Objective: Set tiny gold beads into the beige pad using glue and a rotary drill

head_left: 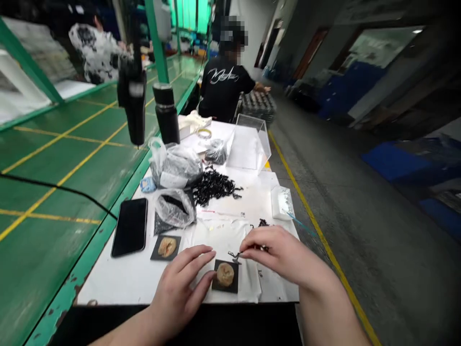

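My right hand (273, 250) pinches a small black part (236, 257) between thumb and fingertips, just above the white sheet. Its exact kind is too small to make out. Beside it, my left hand (187, 276) rests with thumb and fingers apart, the thumb at the edge of a dark square (233, 287) that bears a tan, rounded lump (225, 274). A second tan lump (167, 247) sits on another dark square to the left. More small black parts (263, 223) lie behind my right hand, partly hidden by it.
A large heap of black parts (216, 186) lies mid-table near plastic bags (176, 163). A phone (129, 227) lies at left, a black bottle (167, 117) behind it. A white box (282, 203) and a clear bin (248, 149) line the right side. A person (225, 81) sits ahead.
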The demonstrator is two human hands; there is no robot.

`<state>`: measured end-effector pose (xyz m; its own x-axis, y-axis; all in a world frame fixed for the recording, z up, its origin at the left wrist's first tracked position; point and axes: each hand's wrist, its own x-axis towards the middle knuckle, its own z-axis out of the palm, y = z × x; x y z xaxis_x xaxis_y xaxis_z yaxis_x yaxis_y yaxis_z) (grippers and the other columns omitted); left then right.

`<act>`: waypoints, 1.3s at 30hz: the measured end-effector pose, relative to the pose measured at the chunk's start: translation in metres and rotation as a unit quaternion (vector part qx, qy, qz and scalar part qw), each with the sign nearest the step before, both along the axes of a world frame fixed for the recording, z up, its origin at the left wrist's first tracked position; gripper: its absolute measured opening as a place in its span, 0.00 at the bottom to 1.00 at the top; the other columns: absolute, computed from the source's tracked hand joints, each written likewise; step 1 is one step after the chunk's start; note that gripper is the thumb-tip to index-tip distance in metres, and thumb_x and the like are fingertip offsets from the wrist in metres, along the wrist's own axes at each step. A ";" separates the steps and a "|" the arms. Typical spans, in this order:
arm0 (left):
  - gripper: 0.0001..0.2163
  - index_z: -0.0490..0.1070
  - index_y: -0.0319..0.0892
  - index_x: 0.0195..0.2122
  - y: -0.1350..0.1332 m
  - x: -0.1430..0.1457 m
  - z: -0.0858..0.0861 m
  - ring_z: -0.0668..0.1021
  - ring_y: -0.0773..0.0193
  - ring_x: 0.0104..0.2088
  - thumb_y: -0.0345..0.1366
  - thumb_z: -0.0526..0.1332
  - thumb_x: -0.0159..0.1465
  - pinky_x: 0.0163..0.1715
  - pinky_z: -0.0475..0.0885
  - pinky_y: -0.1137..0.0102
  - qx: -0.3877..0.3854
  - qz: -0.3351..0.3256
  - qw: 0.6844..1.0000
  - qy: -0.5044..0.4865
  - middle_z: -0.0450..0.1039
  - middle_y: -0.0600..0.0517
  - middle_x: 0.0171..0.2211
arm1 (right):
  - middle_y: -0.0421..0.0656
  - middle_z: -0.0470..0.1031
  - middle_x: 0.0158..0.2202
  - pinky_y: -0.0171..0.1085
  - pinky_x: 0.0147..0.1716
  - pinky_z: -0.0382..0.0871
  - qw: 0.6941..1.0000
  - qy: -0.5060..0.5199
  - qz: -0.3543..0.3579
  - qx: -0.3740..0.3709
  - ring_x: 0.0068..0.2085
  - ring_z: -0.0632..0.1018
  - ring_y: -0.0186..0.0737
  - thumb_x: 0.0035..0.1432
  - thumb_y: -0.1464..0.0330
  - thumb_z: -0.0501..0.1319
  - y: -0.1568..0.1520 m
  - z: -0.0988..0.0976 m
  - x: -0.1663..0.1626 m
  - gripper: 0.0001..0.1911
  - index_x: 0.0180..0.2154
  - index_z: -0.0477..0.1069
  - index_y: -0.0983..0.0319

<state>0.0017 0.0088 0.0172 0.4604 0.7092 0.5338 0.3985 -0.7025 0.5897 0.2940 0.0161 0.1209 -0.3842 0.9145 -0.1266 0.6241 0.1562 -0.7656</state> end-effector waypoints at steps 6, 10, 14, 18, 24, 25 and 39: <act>0.14 0.78 0.50 0.61 0.065 -0.011 0.027 0.86 0.45 0.57 0.45 0.61 0.79 0.52 0.83 0.52 0.063 0.160 0.977 0.125 0.84 0.43 0.58 | 0.45 0.90 0.51 0.46 0.53 0.83 0.889 0.075 -0.379 0.246 0.50 0.89 0.46 0.72 0.59 0.68 0.061 0.057 0.008 0.19 0.60 0.84 0.56; 0.17 0.83 0.46 0.48 0.107 -0.017 0.052 0.85 0.42 0.53 0.44 0.55 0.80 0.48 0.76 0.51 0.056 0.244 0.922 0.295 0.85 0.42 0.51 | 0.45 0.90 0.48 0.45 0.53 0.83 0.881 0.080 -0.379 0.270 0.47 0.89 0.46 0.70 0.57 0.69 0.046 0.055 0.000 0.23 0.63 0.82 0.57; 0.21 0.86 0.45 0.44 0.131 -0.018 0.067 0.84 0.39 0.52 0.46 0.53 0.80 0.46 0.72 0.52 -0.013 0.242 0.872 0.425 0.85 0.41 0.48 | 0.44 0.90 0.47 0.45 0.49 0.82 0.906 0.006 -0.362 0.221 0.46 0.89 0.47 0.72 0.57 0.67 0.005 0.034 0.004 0.16 0.54 0.86 0.55; 0.20 0.85 0.46 0.44 0.143 -0.010 0.063 0.84 0.40 0.54 0.47 0.54 0.78 0.45 0.72 0.54 -0.056 0.201 0.859 0.467 0.85 0.41 0.49 | 0.45 0.89 0.53 0.47 0.56 0.78 0.930 -0.147 -0.318 0.108 0.54 0.87 0.51 0.75 0.63 0.63 -0.019 0.007 0.017 0.14 0.53 0.86 0.56; 0.18 0.81 0.43 0.41 0.145 -0.004 0.054 0.85 0.41 0.51 0.41 0.51 0.77 0.40 0.71 0.54 -0.033 0.188 0.855 0.482 0.84 0.40 0.47 | 0.45 0.84 0.55 0.42 0.47 0.72 0.926 -0.288 -0.244 -0.031 0.55 0.85 0.49 0.76 0.67 0.62 -0.035 -0.035 0.018 0.12 0.52 0.85 0.55; 0.19 0.81 0.43 0.42 0.145 -0.004 0.054 0.84 0.40 0.51 0.42 0.51 0.78 0.40 0.71 0.54 -0.039 0.191 0.856 0.479 0.84 0.40 0.48 | 0.45 0.83 0.55 0.41 0.45 0.71 0.924 -0.294 -0.241 -0.037 0.54 0.85 0.48 0.76 0.67 0.63 -0.036 -0.041 0.017 0.12 0.52 0.84 0.55; 0.13 0.81 0.45 0.41 0.101 -0.021 0.059 0.84 0.44 0.48 0.40 0.57 0.77 0.42 0.66 0.55 0.059 0.227 0.895 0.380 0.84 0.45 0.43 | 0.45 0.81 0.52 0.43 0.50 0.72 0.942 -0.220 -0.252 0.038 0.53 0.82 0.47 0.78 0.68 0.59 -0.039 -0.064 0.009 0.06 0.49 0.76 0.58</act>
<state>-0.0196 0.1098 0.0760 0.4004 0.8750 0.2722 0.9133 -0.4053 -0.0407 0.3026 -0.0231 0.0567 0.1757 0.9795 -0.0984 0.8877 -0.2008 -0.4142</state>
